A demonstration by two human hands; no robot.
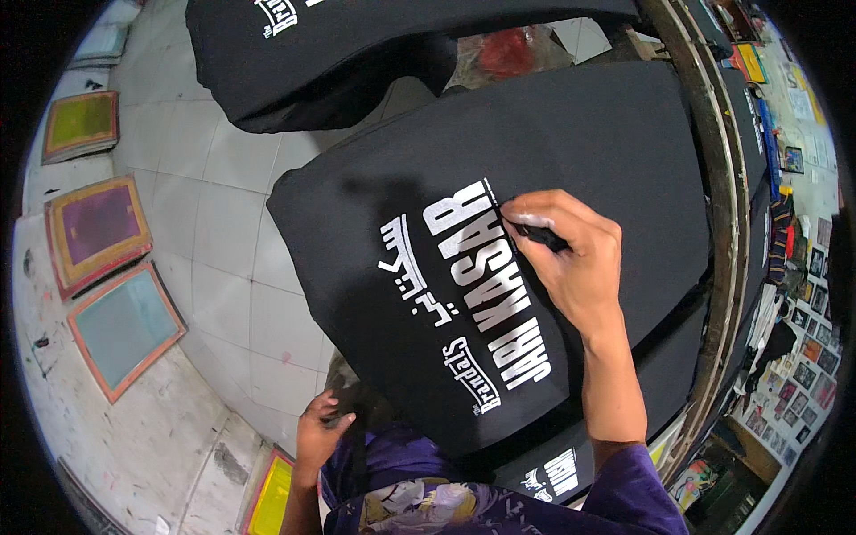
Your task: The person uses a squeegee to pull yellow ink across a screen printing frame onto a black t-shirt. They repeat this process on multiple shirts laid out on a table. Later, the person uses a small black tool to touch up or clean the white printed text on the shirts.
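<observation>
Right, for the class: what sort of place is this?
Probably a screen-printing workshop: framed panels resembling printing screens stand along the left side, and several spread black cloths bear bold white lettering.

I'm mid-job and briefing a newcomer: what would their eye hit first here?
Probably the bold white lettering on the middle black cloth, with the right hand bent at its edge. Next, framed panels in yellow-green, purple and pale blue down the left side. A red thing shows near the top.

The right fingers (526,209) hide part of the black cloth (615,134) beneath; beyond them, a second cloth (357,67) is cropped; far rightward, pictures (829,360) are too small to tell.
</observation>
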